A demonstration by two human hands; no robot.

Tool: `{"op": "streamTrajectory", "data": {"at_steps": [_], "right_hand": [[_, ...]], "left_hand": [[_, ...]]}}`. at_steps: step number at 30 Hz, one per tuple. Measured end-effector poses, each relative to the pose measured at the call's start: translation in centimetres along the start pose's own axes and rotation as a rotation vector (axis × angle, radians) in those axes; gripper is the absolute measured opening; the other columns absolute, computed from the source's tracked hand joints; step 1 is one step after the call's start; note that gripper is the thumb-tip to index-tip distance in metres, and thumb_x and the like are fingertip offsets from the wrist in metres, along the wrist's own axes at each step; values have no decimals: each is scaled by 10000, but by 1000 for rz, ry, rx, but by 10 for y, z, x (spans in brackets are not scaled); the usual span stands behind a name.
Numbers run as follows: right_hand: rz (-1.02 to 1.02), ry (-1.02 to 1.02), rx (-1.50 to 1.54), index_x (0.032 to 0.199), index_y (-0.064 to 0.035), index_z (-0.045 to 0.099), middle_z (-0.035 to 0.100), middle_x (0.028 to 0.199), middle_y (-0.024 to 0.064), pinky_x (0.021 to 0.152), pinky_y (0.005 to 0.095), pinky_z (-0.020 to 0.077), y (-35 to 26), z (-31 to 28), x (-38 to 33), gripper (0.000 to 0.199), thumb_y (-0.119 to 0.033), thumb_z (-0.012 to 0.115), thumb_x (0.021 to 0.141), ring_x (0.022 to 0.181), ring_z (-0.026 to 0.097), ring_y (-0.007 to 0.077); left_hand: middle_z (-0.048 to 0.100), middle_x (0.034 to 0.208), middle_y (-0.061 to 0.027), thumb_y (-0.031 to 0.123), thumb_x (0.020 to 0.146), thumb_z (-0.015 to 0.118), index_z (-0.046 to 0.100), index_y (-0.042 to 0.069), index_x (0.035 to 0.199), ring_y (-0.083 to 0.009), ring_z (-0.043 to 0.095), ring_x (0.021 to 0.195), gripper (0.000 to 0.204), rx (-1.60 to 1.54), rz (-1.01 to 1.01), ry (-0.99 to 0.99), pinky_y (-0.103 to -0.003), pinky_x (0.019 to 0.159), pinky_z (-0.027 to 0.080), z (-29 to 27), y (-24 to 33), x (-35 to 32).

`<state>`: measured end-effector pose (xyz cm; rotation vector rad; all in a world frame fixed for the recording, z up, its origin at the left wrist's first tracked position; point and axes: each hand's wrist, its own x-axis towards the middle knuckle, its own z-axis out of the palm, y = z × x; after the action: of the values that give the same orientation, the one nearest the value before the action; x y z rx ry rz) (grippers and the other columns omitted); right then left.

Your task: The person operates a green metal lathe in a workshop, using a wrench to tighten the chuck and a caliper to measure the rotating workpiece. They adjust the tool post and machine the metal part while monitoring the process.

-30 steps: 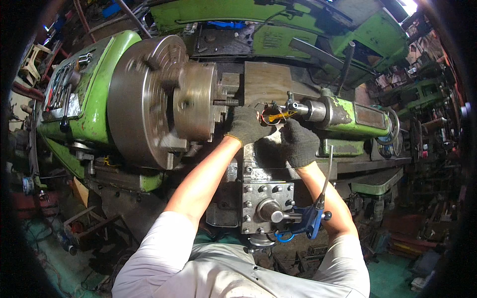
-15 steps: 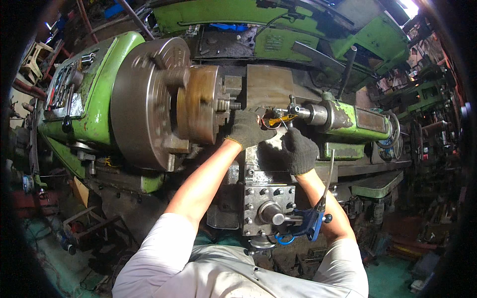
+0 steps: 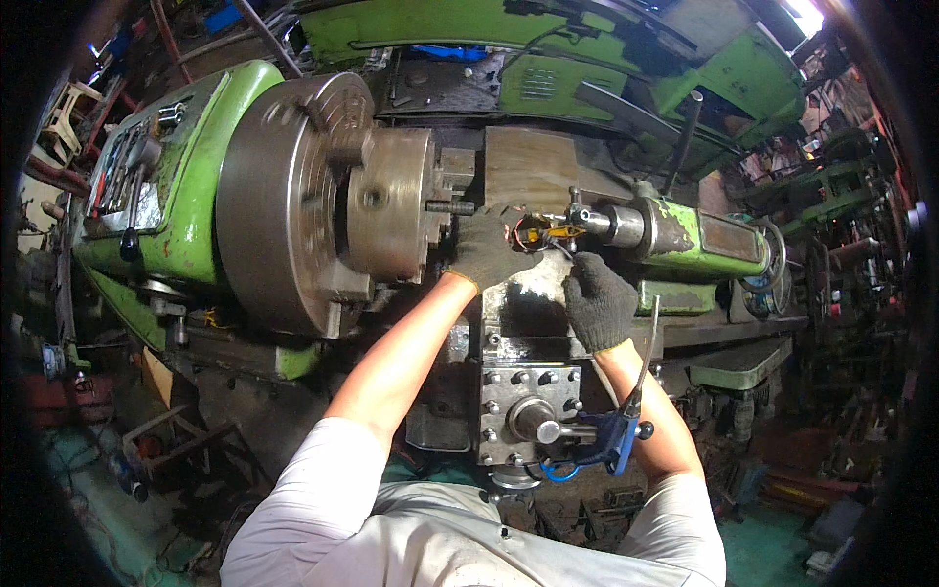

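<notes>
My left hand [image 3: 489,247], in a dark knitted glove, reaches in beside the end of a threaded rod [image 3: 452,206] that sticks out of a smaller chuck [image 3: 391,205]. Its fingers are curled next to a yellow piece with thin wires [image 3: 554,234]; what lies inside them is hidden. That piece sits just left of the drill chuck [image 3: 589,218] on the tailstock. Gloved the same way, my right hand [image 3: 601,303] is closed below the drill chuck, over the carriage, and its fingertips hide whatever they pinch.
At left the lathe's large chuck [image 3: 284,205] carries the smaller chuck. A green tailstock [image 3: 719,245] stands at right. Close to my body are the square tool post [image 3: 499,382] and a blue air gun [image 3: 614,442]. Tools lie on the green headstock [image 3: 220,147].
The chucks look less motion-blurred, and a hole in the smaller one now shows. My right hand has shifted slightly right and toward me. My left hand has barely moved.
</notes>
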<state>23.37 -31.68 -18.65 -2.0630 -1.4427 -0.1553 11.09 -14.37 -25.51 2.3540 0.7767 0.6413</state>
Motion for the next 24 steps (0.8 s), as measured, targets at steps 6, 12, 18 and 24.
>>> {"op": "streamTrajectory", "data": {"at_steps": [6,12,18,24], "right_hand": [[71,-183,-139,978,-122,701,699,811,154,675,472,544,-3,2,8,160,-201,722,841,771,701,377],[35,-231,-182,957,-129,702,701,823,141,655,476,538,-3,8,4,133,-209,713,851,754,697,371],[-115,-221,-310,1013,-163,699,684,776,123,576,479,537,4,14,-4,152,-237,651,888,704,710,349],[-170,-262,-423,1097,-187,698,696,802,102,568,461,536,8,15,-8,210,-216,626,902,680,708,340]], "left_hand": [[657,1190,-96,516,698,815,694,207,1211,-305,618,1131,611,37,95,60,-467,920,466,5,-3,-11],[655,1108,-71,552,697,815,718,226,1146,-284,622,1043,563,125,119,102,-462,849,422,14,-5,-18],[645,1125,-81,538,673,848,718,198,1144,-296,611,1022,596,116,152,237,-462,881,409,22,-12,-20],[628,1148,-82,507,670,858,709,184,1157,-313,591,1003,603,156,247,342,-470,876,406,20,-12,-20]]}}
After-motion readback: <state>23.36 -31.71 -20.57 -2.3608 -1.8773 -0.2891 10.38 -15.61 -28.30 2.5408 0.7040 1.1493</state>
